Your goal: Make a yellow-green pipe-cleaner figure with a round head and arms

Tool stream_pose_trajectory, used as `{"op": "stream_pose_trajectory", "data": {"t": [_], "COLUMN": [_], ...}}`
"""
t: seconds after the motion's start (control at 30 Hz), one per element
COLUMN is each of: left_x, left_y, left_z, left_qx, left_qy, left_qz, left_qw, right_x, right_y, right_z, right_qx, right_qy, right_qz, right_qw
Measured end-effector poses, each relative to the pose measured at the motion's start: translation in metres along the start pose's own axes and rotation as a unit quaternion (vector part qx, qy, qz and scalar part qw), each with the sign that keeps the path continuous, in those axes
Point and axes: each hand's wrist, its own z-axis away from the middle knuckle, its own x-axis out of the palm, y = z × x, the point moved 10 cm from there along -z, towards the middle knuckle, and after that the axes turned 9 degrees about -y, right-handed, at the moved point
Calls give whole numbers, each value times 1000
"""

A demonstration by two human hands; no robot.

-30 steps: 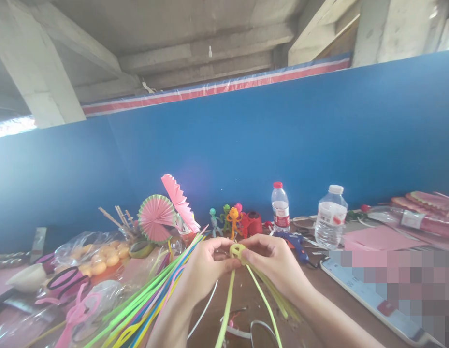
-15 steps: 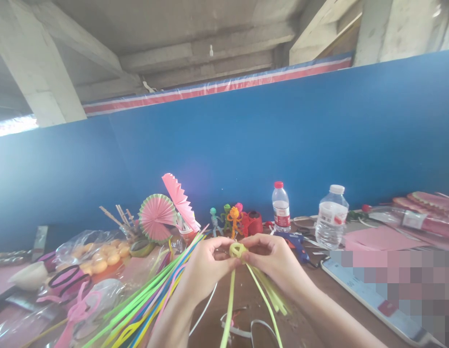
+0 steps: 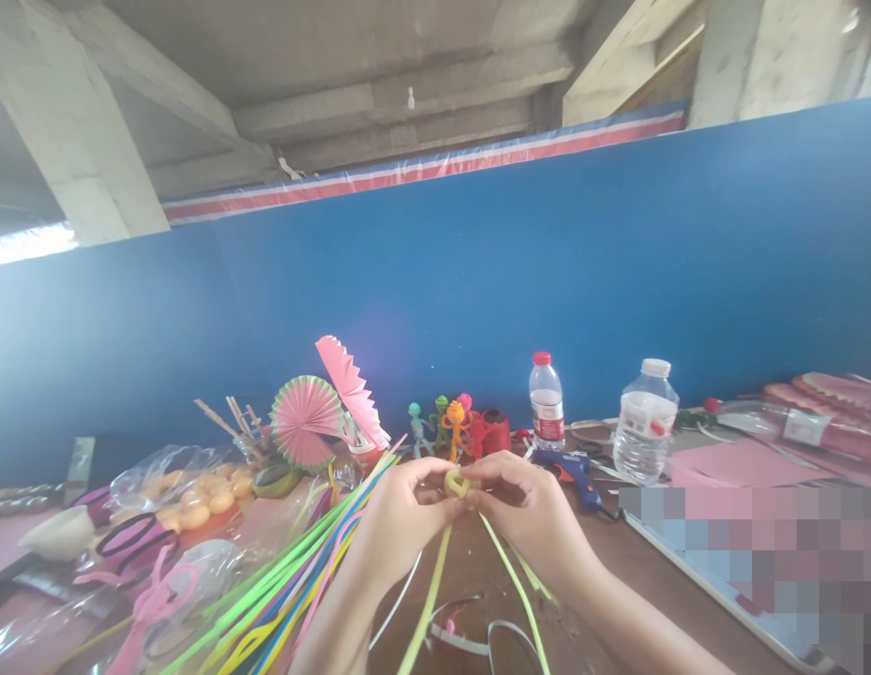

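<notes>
Near the centre, a small yellow-green woven knot (image 3: 457,484) is pinched between both hands, with long strips of the same colour hanging from it towards the table. My left hand (image 3: 405,511) grips the knot's left side between thumb and fingers. On the other side, my right hand (image 3: 528,506) has its thumb and fingers closed on the knot's right edge. More yellow-green strips lie partly hidden behind my right wrist. A bundle of coloured strips (image 3: 287,562) lies beside my left forearm.
Behind the hands stand small coloured figures (image 3: 455,427). Two bottles, one red-capped (image 3: 547,408) and one white-capped (image 3: 644,422), and a blue glue gun (image 3: 579,478) are at the right. Pink paper fans (image 3: 307,422) and bagged orange balls (image 3: 202,497) are at the left.
The knot has turned slightly between my fingers, and its left hanging strip has swung to the left. My right hand has shifted a little, covering more of the strips behind it.
</notes>
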Motion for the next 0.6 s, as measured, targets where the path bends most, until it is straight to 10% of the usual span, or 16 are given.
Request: {"op": "stream_pose_trajectory", "data": {"t": [0.6], "left_x": [-1], "left_y": [-8], "left_z": [4], "left_qx": [-21], "left_qy": [7], "left_qz": [-48], "left_qw": [999], "right_x": [2], "right_y": [9], "right_z": [-1], "right_qx": [25], "right_qy": [-3], "right_qz": [-33], "right_qw": [999]}}
